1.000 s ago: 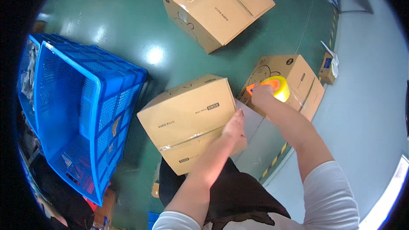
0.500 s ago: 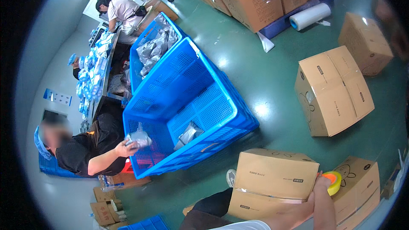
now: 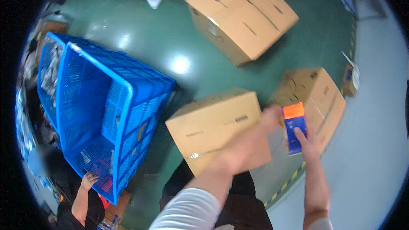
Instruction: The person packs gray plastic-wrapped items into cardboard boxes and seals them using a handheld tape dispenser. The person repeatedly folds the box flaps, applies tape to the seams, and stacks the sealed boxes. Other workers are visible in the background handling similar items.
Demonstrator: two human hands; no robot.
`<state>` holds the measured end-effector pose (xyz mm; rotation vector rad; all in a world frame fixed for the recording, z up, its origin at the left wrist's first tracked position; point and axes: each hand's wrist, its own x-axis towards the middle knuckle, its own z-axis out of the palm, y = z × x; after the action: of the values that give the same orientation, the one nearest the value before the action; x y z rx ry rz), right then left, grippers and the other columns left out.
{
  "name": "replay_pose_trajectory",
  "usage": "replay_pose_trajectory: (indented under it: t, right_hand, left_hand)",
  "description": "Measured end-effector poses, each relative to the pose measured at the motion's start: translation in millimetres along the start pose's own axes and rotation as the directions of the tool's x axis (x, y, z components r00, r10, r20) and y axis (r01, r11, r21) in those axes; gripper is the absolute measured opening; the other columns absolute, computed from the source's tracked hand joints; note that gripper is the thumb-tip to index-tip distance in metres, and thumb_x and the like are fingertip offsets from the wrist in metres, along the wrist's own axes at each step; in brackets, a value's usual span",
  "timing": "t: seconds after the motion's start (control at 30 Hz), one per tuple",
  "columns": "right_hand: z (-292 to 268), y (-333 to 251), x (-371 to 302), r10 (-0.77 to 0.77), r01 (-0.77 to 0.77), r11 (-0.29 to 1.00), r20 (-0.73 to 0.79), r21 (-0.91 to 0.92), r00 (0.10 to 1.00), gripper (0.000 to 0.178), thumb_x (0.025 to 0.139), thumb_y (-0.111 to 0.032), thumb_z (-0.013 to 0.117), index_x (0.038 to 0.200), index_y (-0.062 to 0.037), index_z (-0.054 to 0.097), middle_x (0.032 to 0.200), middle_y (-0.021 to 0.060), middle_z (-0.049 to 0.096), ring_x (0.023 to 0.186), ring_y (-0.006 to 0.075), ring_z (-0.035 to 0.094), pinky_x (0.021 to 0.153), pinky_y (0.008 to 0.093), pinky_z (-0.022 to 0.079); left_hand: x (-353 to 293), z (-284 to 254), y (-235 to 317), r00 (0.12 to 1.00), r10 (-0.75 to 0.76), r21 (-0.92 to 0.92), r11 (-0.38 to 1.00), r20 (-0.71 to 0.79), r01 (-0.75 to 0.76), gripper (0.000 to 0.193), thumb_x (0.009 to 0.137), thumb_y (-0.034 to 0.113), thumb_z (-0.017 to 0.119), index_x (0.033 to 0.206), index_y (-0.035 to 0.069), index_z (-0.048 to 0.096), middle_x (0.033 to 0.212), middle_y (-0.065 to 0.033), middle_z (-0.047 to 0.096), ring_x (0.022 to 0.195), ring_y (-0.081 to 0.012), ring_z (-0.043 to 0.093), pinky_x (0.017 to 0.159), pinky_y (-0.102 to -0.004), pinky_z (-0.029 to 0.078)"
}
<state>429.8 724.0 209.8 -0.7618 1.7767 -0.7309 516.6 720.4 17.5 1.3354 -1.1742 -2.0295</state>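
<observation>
In front of me stands a closed cardboard box [image 3: 215, 130], tilted in the view, with clear tape along its seam. My right hand [image 3: 311, 140] is closed round a blue and orange tape dispenser [image 3: 295, 134], its thumb pressed on the blue face. Across the box's right part reaches my left forearm. My left hand [image 3: 272, 118] is at the box's right edge, beside the dispenser's orange end; motion smears its fingers, so whether they touch the dispenser is unclear. A second cardboard box [image 3: 321, 102] sits just behind the dispenser, partly hidden by it.
A large blue mesh crate [image 3: 145, 115] stands to the left, another blue crate [image 3: 47, 38] beyond it. A co-worker's hand [image 3: 88, 180] rests at the near crate's rim. Ahead is a big closed carton [image 3: 243, 12]. Striped tape [image 3: 281, 191] marks the floor at right.
My view has swung right and downward. The dispenser now shows its blue side in my right hand, and my left arm stretches over the box. The co-worker's hand no longer shows the grey package.
</observation>
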Motion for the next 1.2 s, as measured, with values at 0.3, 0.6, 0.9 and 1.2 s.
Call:
replay_pose_trajectory:
  t: [0.3, 0.6, 0.9, 1.2]
  right_hand:
    - [94.1, -1.0, -65.3, 0.172, -0.287, 0.891, 0.325, 0.351, 0.930, 0.067, 0.080, -0.017, 0.061, 0.134, -0.0030, 0.024, 0.122, 0.0101, 0.043, 0.107, 0.0162, 0.046, 0.089, 0.0297, 0.038]
    - [150.4, -17.0, -42.7, 0.150, -0.398, 0.828, 0.528, 0.395, 0.836, 0.069, 0.077, -0.013, 0.060, 0.134, -0.0054, 0.023, 0.116, 0.0093, 0.046, 0.099, 0.0167, 0.048, 0.083, 0.0298, 0.040]
    - [175.3, -9.2, -15.8, -0.011, -0.193, 0.856, 0.390, 0.480, 0.921, 0.074, 0.076, -0.011, 0.061, 0.136, -0.0034, 0.019, 0.124, 0.0124, 0.042, 0.112, 0.0187, 0.042, 0.094, 0.0322, 0.033]
    - [124.0, -28.3, -74.0, 0.058, -0.241, 0.913, 0.480, 0.330, 0.876, 0.082, 0.072, -0.010, 0.062, 0.137, -0.0020, 0.014, 0.129, 0.0153, 0.037, 0.116, 0.0191, 0.040, 0.097, 0.0313, 0.030]
  left_hand:
    - [-58.8, -178.8, 153.3, 0.730, -0.429, 0.066, 0.881, 0.532, 0.469, 0.025, 0.082, 0.023, 0.060, 0.090, -0.001, 0.061, 0.080, -0.0051, 0.062, 0.076, -0.0102, 0.058, 0.071, -0.0240, 0.047]
    - [38.5, -304.1, 144.9, 0.971, -0.136, 0.487, 0.846, -0.194, 0.216, 0.017, 0.084, 0.007, 0.048, 0.092, -0.005, 0.057, 0.067, -0.0100, 0.058, 0.052, -0.0183, 0.055, 0.051, -0.0281, 0.048]
    - [30.6, -322.4, 107.5, 0.903, -0.343, 0.424, 0.799, -0.260, 0.426, 0.072, 0.080, 0.065, 0.036, 0.077, -0.003, 0.060, 0.069, -0.0123, 0.061, 0.057, -0.0169, 0.057, 0.054, -0.0294, 0.044]
    - [-112.2, -256.0, 118.0, 0.557, -0.751, -0.084, 0.568, 0.354, 0.819, 0.081, 0.080, 0.068, 0.023, 0.112, -0.002, 0.049, 0.105, -0.0170, 0.057, 0.093, -0.0224, 0.057, 0.084, -0.0339, 0.045]
